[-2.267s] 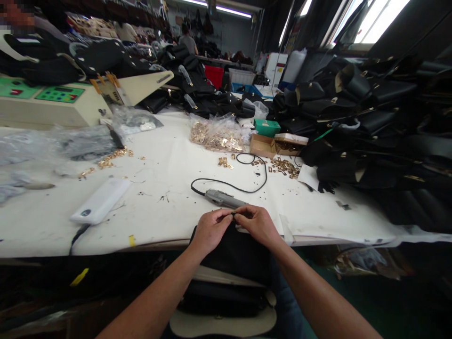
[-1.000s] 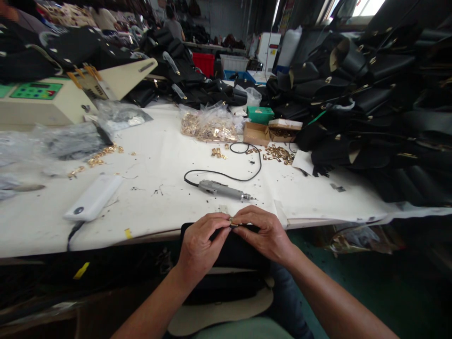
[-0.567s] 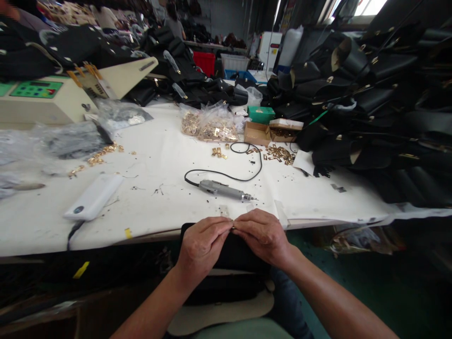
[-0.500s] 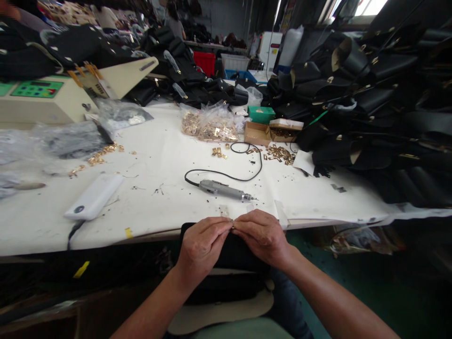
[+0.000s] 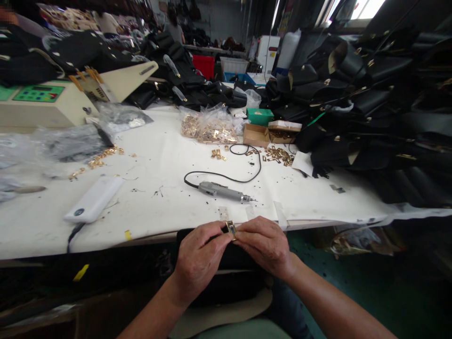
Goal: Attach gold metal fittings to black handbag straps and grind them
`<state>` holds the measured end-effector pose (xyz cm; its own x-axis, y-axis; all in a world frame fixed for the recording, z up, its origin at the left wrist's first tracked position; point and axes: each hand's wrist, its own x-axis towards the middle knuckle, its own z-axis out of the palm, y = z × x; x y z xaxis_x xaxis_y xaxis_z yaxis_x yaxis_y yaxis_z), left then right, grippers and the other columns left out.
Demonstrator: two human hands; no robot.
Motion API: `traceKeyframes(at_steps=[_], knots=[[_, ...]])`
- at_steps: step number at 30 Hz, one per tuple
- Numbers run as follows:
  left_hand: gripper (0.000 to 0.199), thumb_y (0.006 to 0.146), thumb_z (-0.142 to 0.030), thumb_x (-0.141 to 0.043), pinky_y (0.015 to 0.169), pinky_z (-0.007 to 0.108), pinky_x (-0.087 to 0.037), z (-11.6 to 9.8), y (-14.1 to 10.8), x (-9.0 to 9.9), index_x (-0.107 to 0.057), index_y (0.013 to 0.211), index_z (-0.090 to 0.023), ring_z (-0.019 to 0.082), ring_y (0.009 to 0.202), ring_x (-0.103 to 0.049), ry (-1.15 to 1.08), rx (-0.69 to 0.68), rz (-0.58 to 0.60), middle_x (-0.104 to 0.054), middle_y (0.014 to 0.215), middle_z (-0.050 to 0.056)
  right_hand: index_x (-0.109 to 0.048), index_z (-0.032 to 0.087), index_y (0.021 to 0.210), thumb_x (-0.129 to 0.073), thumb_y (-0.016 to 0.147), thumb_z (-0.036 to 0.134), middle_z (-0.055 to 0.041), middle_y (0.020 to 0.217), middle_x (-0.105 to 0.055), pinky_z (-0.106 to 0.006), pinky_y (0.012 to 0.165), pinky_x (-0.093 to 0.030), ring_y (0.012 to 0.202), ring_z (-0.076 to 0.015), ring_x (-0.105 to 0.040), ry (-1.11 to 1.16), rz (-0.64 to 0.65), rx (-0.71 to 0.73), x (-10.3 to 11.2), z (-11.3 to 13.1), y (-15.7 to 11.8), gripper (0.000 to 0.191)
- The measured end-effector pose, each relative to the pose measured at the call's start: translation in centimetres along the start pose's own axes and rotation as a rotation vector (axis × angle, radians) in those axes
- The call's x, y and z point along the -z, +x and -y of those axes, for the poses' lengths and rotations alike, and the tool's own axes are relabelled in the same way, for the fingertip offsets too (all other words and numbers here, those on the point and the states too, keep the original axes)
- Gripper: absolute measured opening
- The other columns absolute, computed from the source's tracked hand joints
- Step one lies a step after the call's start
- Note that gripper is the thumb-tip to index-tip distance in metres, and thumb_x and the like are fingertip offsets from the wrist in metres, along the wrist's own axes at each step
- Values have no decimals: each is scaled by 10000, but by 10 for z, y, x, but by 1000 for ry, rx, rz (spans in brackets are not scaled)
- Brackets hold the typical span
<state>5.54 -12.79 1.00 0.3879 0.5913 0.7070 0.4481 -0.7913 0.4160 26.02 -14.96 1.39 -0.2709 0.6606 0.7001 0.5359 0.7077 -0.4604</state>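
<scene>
Between my fingertips, at the table's front edge, is a small gold rectangular metal fitting (image 5: 230, 229) with an opening in its middle. My left hand (image 5: 199, 252) pinches it from the left side. From the right, my right hand (image 5: 265, 242) grips its other edge with thumb and fingers. Beneath both hands lies a black piece (image 5: 240, 259), probably of leather or fabric, mostly hidden by them. Just beyond my hands a grey electric screwdriver (image 5: 224, 191) rests on the white table with its bit pointing right.
Bags of gold fittings (image 5: 215, 129), a cardboard box (image 5: 256, 135) and loose metal frames (image 5: 278, 155) sit farther back. A white power bank (image 5: 94, 200) lies at left, near a beige machine (image 5: 49, 106). Black bags (image 5: 353, 103) are heaped at right. People are in the background.
The gold fitting has been turned so its flat face with the opening shows between my fingers; before, only its thin edge showed. My hands have shifted slightly lower.
</scene>
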Motion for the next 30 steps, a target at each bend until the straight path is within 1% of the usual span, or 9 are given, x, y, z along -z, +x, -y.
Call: traceKeyframes(at_steps=[6,10,14,18,20,22,23,27,30], knots=[[257,852,-27,-704,888,260,-601,0,-2,-1,-696,1034,-209,151,987,-715,-32,15,16,-720,1012,36,-723,206,1070,-718,912,169,-72,957,-760,-312,732,-560,831,-174,-704,36,14,-31,1,0,1,162],[261,862,-53,-705,924,275,-589,-1,0,-1,-661,1070,-206,151,1005,-704,-28,70,0,-713,1067,49,-720,214,1097,-735,893,154,-73,997,-754,-314,765,-564,867,-176,-703,70,35,-57,2,-1,-2,213],[249,867,-71,-702,922,289,-590,-2,2,-3,-625,1065,-202,153,981,-703,-26,121,-29,-715,1038,47,-737,222,1084,-764,871,182,-94,1142,-736,-331,869,-571,1001,-203,-709,129,64,-117,2,1,-2,218],[235,869,-70,-696,892,272,-591,-1,2,-4,-622,1048,-203,145,948,-707,-34,103,-19,-719,1000,37,-762,225,974,-739,897,231,-86,1154,-730,-335,924,-561,1053,-208,-701,351,113,-338,6,2,8,81],[227,876,-67,-687,887,271,-590,-1,1,-5,-623,1045,-203,144,950,-708,-42,105,-10,-721,1000,38,-758,232,1036,-762,879,253,-74,1142,-729,-337,938,-548,1063,-208,-689,444,143,-455,8,1,15,158],[222,882,-62,-674,881,274,-589,-1,0,-5,-624,1046,-204,145,948,-707,-48,110,-7,-721,998,39,-730,239,1157,-793,849,277,-66,1144,-724,-336,931,-538,1046,-206,-678,479,196,-516,10,-1,21,317],[221,884,-59,-669,876,276,-589,-1,-1,-5,-625,1045,-204,146,944,-706,-48,114,-9,-720,993,39,-722,241,1180,-791,849,283,-59,1119,-728,-327,906,-537,1009,-198,-677,481,217,-533,10,-1,23,341],[204,886,-57,-658,858,300,-591,0,-2,-6,-644,1029,-203,161,929,-709,-32,120,15,-719,989,43,-755,216,958,-762,867,291,-25,884,-719,-302,800,-513,850,-173,-655,498,195,-642,14,1,28,118],[172,891,-72,-660,840,307,-591,1,-3,-6,-664,1006,-199,165,914,-704,-31,112,32,-709,988,48,-713,211,894,-774,846,312,4,777,-676,-277,678,-492,706,-146,-627,692,121,-800,17,1,28,128]])
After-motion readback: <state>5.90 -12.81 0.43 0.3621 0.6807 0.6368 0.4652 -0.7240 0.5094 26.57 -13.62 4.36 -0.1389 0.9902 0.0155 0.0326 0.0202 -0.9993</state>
